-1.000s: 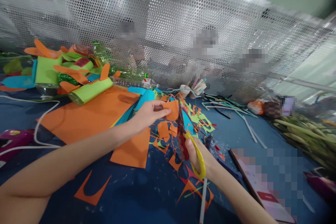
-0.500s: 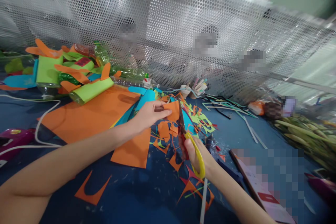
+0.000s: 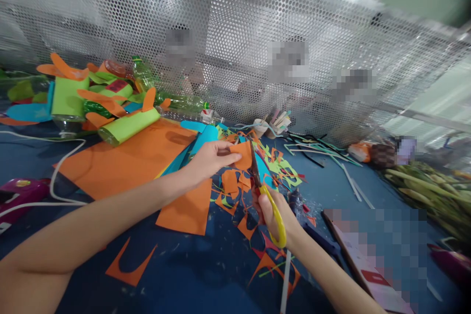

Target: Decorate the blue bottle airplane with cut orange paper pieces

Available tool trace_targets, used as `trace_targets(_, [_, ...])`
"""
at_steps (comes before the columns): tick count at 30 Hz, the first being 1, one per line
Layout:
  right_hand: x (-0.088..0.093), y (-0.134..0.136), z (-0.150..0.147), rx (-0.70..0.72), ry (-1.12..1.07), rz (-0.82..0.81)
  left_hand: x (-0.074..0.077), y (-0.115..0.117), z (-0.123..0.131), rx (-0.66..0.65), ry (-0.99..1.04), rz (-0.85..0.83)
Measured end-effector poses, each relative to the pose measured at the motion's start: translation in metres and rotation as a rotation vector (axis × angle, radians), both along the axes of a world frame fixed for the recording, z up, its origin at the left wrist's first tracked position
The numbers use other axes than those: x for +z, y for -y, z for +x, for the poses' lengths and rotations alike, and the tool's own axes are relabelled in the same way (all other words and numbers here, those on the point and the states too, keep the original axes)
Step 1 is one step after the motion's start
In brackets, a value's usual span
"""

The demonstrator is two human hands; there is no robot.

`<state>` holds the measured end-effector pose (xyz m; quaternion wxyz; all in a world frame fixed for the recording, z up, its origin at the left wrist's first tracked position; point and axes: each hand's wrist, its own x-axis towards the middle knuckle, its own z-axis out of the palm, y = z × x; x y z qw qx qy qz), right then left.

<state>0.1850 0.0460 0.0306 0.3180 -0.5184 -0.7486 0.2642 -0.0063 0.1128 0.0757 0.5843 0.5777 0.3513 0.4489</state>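
Observation:
Between the thumb and fingers of my left hand (image 3: 211, 159) is a small piece of orange paper (image 3: 242, 154). My right hand (image 3: 274, 216) is closed around the yellow handle of a pair of scissors (image 3: 273, 211). Their dark blades point away from me and lie along the right edge of the orange piece. Under and around both hands lie paper scraps (image 3: 230, 182) in orange, green and blue. A larger orange sheet (image 3: 186, 208) rests below my left wrist, and a rolled blue paper shape (image 3: 203, 138) sits just behind that hand.
Green bottles wrapped in paper (image 3: 128, 125) crowd the back left, beside a big orange sheet (image 3: 121, 162). A purple glue gun (image 3: 24, 196) with a white cord is at the left. Cups of sticks (image 3: 277, 122) stand before a perforated metal screen (image 3: 235, 24), with people behind it.
The scissors and my right hand have shifted only very slightly. My left hand keeps its grip on the orange piece in nearly the same place.

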Motion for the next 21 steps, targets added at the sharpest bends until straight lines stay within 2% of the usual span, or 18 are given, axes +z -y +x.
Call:
trace_targets(7, [0.003, 0.0, -0.002, -0.031, 0.047, 0.063, 0.001, 0.0, -0.001, -0.003, -0.008, 0.002])
trace_targets(14, [0.006, -0.003, -0.003, -0.065, 0.114, 0.12, -0.006, -0.006, -0.003, -0.004, 0.024, 0.03])
trace_targets(21, [-0.005, -0.007, 0.004, -0.135, 0.022, 0.103, -0.012, -0.014, -0.006, 0.006, -0.021, 0.096])
